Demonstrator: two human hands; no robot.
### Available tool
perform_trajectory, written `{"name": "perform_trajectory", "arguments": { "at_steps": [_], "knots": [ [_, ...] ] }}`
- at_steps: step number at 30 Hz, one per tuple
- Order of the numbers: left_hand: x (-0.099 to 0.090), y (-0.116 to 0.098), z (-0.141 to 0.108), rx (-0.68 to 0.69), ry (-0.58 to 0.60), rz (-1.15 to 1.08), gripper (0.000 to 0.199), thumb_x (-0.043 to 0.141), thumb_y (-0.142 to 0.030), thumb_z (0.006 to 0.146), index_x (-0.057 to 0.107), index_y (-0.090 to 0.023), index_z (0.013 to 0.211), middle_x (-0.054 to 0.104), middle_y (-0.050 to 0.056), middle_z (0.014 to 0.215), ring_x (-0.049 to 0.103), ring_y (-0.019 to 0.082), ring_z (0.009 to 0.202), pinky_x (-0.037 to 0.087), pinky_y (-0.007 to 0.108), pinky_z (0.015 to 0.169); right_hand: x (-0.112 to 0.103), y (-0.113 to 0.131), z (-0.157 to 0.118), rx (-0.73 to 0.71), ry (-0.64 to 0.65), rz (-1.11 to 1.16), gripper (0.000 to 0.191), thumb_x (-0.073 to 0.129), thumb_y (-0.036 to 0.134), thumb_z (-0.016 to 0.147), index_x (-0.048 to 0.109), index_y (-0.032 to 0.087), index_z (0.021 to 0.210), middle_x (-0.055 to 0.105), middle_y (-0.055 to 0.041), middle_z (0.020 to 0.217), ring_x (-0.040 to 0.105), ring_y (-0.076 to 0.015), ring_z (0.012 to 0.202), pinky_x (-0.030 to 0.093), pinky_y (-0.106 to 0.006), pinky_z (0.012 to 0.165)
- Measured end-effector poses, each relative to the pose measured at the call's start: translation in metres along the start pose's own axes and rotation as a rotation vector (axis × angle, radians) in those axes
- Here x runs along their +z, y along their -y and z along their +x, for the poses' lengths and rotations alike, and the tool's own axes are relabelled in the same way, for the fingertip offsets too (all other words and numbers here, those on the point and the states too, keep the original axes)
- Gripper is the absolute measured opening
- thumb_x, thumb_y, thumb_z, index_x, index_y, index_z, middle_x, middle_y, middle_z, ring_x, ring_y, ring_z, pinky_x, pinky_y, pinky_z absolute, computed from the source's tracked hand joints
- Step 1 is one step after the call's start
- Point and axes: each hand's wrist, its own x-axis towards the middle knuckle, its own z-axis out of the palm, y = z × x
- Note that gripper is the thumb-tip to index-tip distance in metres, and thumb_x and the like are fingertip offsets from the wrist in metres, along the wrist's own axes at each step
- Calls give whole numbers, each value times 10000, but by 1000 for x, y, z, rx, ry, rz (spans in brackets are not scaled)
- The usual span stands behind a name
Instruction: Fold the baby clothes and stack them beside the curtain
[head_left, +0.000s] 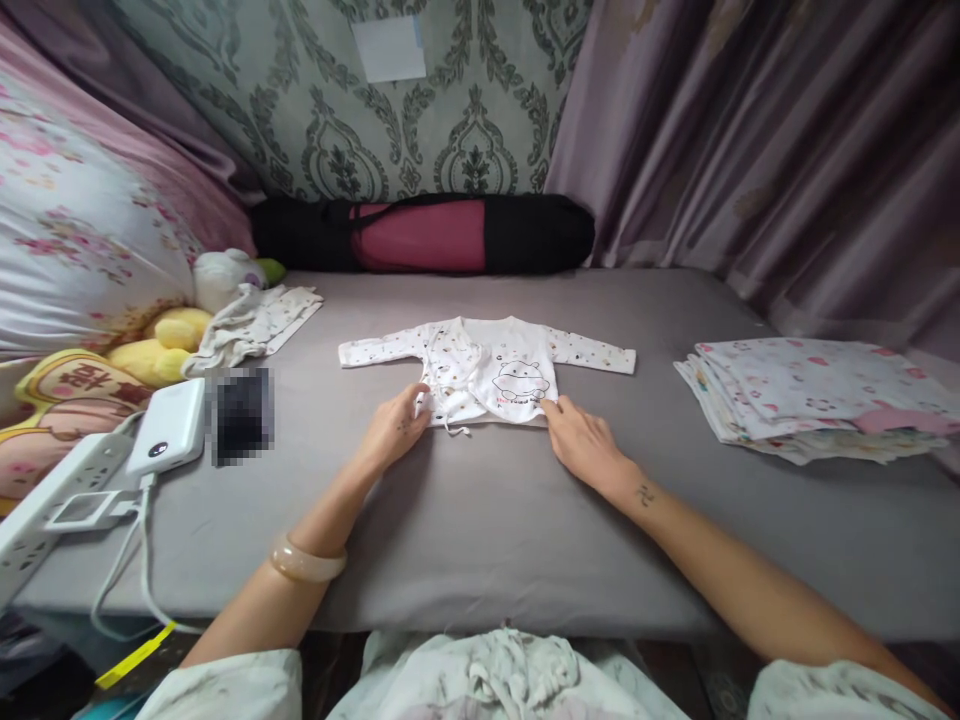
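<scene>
On a grey sheet [487, 530] I see a white tie-front baby shirt [489, 362] lying flat, sleeves stretched out to both sides; I judge it light, soft and floppy, best taken by its lower corners. My grip appears closed there: the left hand [394, 425] pinches the lower left edge, the right hand [585, 440] the lower right corner, most of the garment lying between and just beyond them.
</scene>
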Motion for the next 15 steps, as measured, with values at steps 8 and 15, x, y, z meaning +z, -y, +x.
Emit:
{"name": "perform_trajectory", "arguments": {
  "at_steps": [8, 15],
  "knots": [
    [-6, -2, 18, 104, -84, 80, 297, 487, -408, 885, 699, -203, 917, 601, 74, 824, 583, 225, 821, 462, 329, 765, -40, -27, 26, -121, 181, 282, 313, 440, 388, 937, 668, 269, 1115, 697, -45, 1021, 624, -211, 933, 414, -278, 774],
    [30, -25, 53, 240, -88, 173, 432, 357, -275, 949, 490, -104, 1324, 457, 211, 1430, 369, 315, 1372, 298, 499, 1114, 12, 9, 88, 31, -132, 203, 625, 241, 431, 998, 293, 54, 1493, 241, -169, 1581, 183, -260, 1458, 155, -397, 1158]
  ]
}}
